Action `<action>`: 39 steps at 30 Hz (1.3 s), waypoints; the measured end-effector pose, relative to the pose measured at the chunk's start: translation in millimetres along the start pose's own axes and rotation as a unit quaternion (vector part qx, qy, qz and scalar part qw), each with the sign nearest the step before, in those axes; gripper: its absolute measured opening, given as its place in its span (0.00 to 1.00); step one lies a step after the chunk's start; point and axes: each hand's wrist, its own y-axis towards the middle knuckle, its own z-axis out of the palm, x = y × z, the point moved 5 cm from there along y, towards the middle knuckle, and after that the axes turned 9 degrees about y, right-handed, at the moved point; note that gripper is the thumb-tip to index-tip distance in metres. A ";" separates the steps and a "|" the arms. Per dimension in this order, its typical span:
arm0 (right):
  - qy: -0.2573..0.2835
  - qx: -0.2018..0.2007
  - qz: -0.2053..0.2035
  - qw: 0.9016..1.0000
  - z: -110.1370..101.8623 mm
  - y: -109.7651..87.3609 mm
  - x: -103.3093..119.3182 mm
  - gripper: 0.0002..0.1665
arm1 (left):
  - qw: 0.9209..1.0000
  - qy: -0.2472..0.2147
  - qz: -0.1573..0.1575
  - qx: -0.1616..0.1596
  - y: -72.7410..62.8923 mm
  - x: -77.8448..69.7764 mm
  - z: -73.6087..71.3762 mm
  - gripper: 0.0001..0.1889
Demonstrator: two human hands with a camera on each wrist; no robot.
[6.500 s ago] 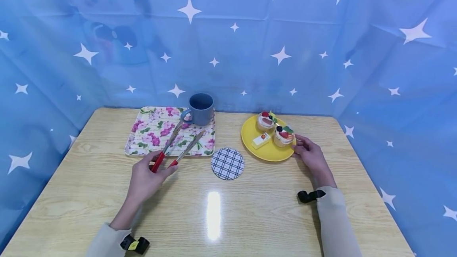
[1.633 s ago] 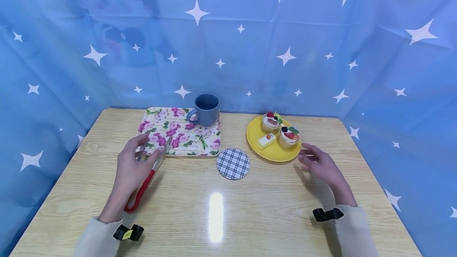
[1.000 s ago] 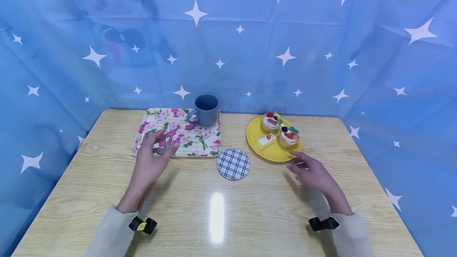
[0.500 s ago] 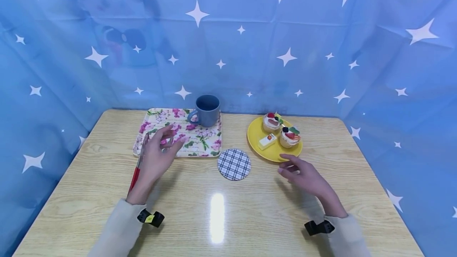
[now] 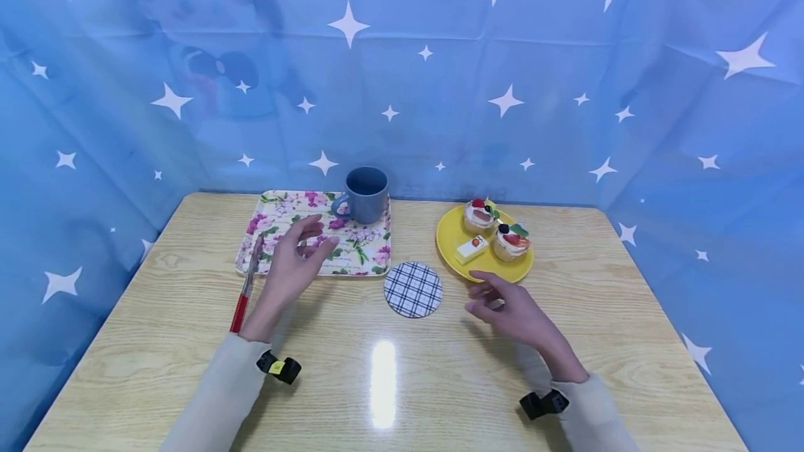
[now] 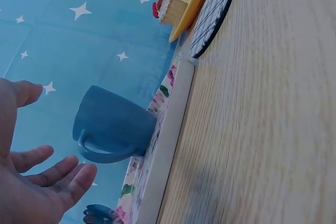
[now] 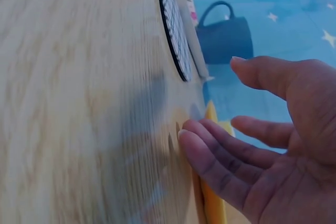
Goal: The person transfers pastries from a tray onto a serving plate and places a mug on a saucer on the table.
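Note:
My left hand (image 5: 295, 260) hovers over the front part of the floral tray (image 5: 251, 257), fingers loosely bent and holding nothing. A blue-grey mug (image 5: 367, 197) stands upright at the tray's back right, its handle towards that hand; in the left wrist view the mug (image 6: 113, 121) is apart from the fingers. Red-handled metal tongs (image 5: 241, 309) lie left of my left wrist, with their metal end over the tray's left side. My right hand (image 5: 515, 312), relaxed and holding nothing, is by the front edge of the yellow plate (image 5: 447, 239); contact is unclear.
Two toy cupcakes (image 5: 480, 216) and a small cake slice (image 5: 471, 248) sit on the plate. Between tray and plate, nearer the front, lies a round checked coaster (image 5: 413, 289). A starry blue curtain (image 5: 427, 89) hangs behind the wooden table (image 5: 326, 382).
My left hand has let go of the tongs, which now lie at the left, and moved right towards the mug. My right hand has left the plate's right rim and shifted left.

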 end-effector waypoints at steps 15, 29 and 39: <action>-0.010 -0.013 -0.001 1.000 21.8 15.3 11.4 0.41 | 1.000 0.000 0.003 -0.008 28.6 6.7 9.4 0.35; -0.027 0.005 0.025 0.999 40.5 32.0 17.1 0.49 | 1.000 -0.018 -0.015 0.005 53.6 6.4 16.6 0.35; -0.071 -0.005 0.031 0.997 50.2 39.0 19.7 0.53 | 0.999 -0.030 -0.033 0.018 70.1 9.8 26.4 0.30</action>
